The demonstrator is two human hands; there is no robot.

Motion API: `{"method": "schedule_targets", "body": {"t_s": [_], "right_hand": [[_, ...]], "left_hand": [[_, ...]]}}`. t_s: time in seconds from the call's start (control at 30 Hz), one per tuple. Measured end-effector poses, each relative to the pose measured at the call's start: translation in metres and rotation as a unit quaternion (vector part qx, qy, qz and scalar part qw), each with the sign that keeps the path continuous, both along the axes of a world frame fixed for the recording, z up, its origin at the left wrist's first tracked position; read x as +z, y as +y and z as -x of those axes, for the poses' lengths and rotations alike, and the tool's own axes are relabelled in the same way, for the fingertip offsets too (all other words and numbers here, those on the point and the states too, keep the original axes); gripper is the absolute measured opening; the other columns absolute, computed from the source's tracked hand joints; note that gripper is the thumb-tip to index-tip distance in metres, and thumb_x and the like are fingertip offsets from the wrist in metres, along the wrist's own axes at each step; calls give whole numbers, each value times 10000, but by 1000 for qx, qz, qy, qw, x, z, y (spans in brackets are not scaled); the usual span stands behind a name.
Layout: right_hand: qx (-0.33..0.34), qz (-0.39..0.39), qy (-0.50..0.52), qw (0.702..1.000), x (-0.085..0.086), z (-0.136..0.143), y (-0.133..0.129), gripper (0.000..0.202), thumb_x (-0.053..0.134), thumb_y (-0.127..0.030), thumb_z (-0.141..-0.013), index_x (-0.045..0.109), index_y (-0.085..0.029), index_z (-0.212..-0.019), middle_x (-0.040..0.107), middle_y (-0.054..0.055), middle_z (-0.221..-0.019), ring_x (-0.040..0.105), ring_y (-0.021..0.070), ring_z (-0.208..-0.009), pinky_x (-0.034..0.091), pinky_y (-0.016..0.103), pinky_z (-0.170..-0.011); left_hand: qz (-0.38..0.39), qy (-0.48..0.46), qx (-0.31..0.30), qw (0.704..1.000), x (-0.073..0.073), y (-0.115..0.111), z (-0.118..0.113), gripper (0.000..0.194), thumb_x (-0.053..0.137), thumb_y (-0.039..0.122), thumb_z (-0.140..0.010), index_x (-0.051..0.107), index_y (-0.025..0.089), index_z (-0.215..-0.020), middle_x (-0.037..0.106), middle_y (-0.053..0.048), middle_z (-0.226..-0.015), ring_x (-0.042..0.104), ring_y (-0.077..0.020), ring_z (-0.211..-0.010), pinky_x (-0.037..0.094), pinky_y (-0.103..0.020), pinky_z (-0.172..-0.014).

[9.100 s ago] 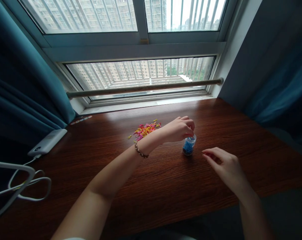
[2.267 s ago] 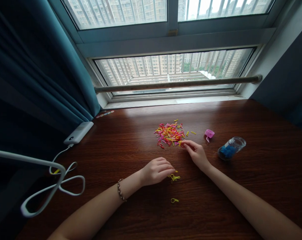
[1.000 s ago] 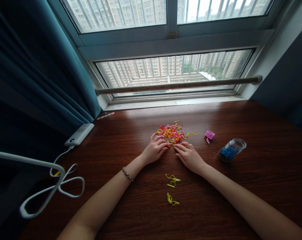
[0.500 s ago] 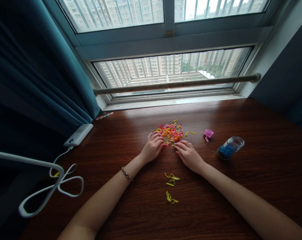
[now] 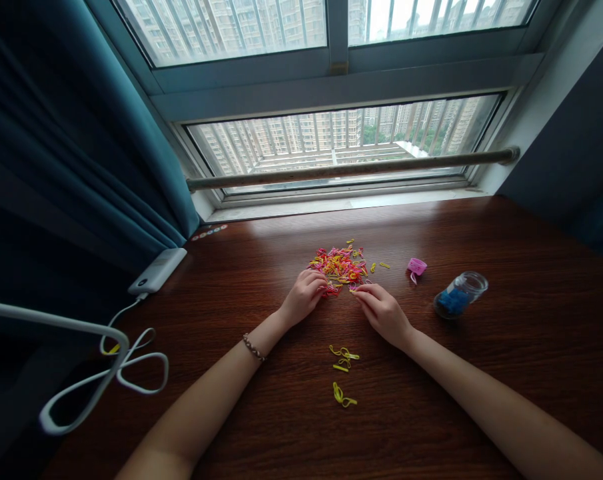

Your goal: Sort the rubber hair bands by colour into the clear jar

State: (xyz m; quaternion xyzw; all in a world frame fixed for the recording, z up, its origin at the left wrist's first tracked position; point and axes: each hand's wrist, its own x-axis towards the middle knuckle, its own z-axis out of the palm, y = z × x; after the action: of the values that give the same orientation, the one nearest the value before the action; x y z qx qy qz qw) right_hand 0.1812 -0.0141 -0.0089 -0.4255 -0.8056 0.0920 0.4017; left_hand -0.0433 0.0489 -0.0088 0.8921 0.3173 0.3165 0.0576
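Note:
A heap of small rubber bands (image 5: 342,263) in pink, red, orange and yellow lies on the brown wooden table. My left hand (image 5: 302,298) rests at the heap's near left edge, fingers bent together over some red and pink bands; its fingertips are partly hidden. At the near right edge, my right hand (image 5: 384,313) pinches a small yellow rubber band (image 5: 352,291) between thumb and forefinger. Closer to me lie two little groups of yellow rubber bands, the farther group (image 5: 344,358) and the nearer one (image 5: 343,396).
Right of the heap are a pink ring-like piece (image 5: 416,267) and a clear glass jar (image 5: 460,295) with blue contents, tilted on its side. At left sit a white power bank (image 5: 157,270) and a looped white cable (image 5: 141,360). A window with a rail (image 5: 351,171) stands behind.
My right hand has shifted slightly right, its fingers now drawn into a pinch with a yellow rubber band at the tips. My left fingers have curled in a little more.

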Motion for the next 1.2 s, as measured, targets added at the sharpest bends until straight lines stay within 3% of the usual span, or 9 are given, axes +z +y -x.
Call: {"method": "schedule_targets", "body": {"t_s": [0.27, 0.43, 0.53, 0.6, 0.73, 0.9, 1.03, 1.1, 1.2], "right_hand": [[26, 114, 120, 986, 2, 1, -3, 174, 486, -252, -824, 637, -191, -887, 642, 63, -862, 599, 168, -789, 493, 288, -713], [263, 317, 103, 906, 23, 7, -16, 218, 558, -330, -775, 661, -143, -819, 669, 35, -742, 609, 128, -649, 486, 214, -590], [365, 303, 46, 879, 30, 10, -22, 194, 578, -311, -762, 678, -158, -826, 672, 38, -797, 613, 127, -712, 481, 211, -640], [323, 254, 55, 910, 27, 11, -20, 185, 557, -296, -782, 676, -170, -847, 666, 48, -847, 608, 133, -765, 480, 230, -688], [113, 116, 48, 986, 14, 10, -1, 216, 463, -234, -841, 640, -191, -957, 631, 68, -981, 550, 168, -912, 441, 327, -836], [44, 44, -79, 995, 1, 11, 18, 290, 421, -234, -859, 566, -228, -1110, 564, 44, -1154, 418, 215, -1082, 353, 417, -945], [15, 49, -148, 988, -4, 15, 21, 330, 422, -274, -858, 528, -225, -1167, 505, 34, -1242, 368, 244, -1120, 333, 440, -946], [5, 54, -160, 986, -6, 16, 21, 332, 410, -282, -863, 525, -230, -1170, 501, 28, -1247, 366, 244, -1118, 330, 437, -944], [2, 55, -156, 986, -8, 15, 23, 330, 394, -274, -869, 524, -229, -1170, 518, 33, -1224, 380, 237, -1100, 333, 425, -940]], "left_hand": [[32, -95, 66, 993, -7, 7, 7, 124, 493, 234, -816, 590, 176, -867, 627, -56, -843, 569, -176, -846, 460, -352, -800], [19, -97, 52, 994, -8, 8, 7, 135, 499, 214, -814, 603, 183, -896, 647, -54, -868, 578, -175, -845, 449, -373, -834], [33, -116, 54, 991, -7, 7, 7, 118, 515, 218, -804, 608, 175, -862, 644, -57, -847, 577, -174, -839, 452, -364, -827], [54, -135, 51, 988, -4, 5, 6, 107, 525, 222, -797, 609, 170, -837, 638, -64, -832, 576, -175, -835, 460, -352, -810], [95, -153, -23, 983, 8, -10, 0, 76, 548, 208, -775, 606, 160, -789, 638, -75, -813, 578, -175, -817, 467, -344, -786], [116, -105, -196, 968, 23, -38, -15, 75, 530, 175, -758, 595, 172, -721, 656, -68, -818, 563, -193, -877, 433, -382, -846], [111, -60, -273, 954, 25, -46, -20, 143, 488, 221, -781, 592, 190, -689, 659, -50, -822, 556, -192, -891, 408, -383, -875], [89, -48, -227, 969, 23, -41, -17, 181, 449, 226, -810, 606, 192, -727, 656, -47, -823, 545, -190, -910, 388, -389, -892], [37, -38, -36, 998, 17, -28, -10, 208, 426, 238, -840, 628, 189, -843, 635, -60, -911, 493, -204, -991, 343, -414, -924]]}}
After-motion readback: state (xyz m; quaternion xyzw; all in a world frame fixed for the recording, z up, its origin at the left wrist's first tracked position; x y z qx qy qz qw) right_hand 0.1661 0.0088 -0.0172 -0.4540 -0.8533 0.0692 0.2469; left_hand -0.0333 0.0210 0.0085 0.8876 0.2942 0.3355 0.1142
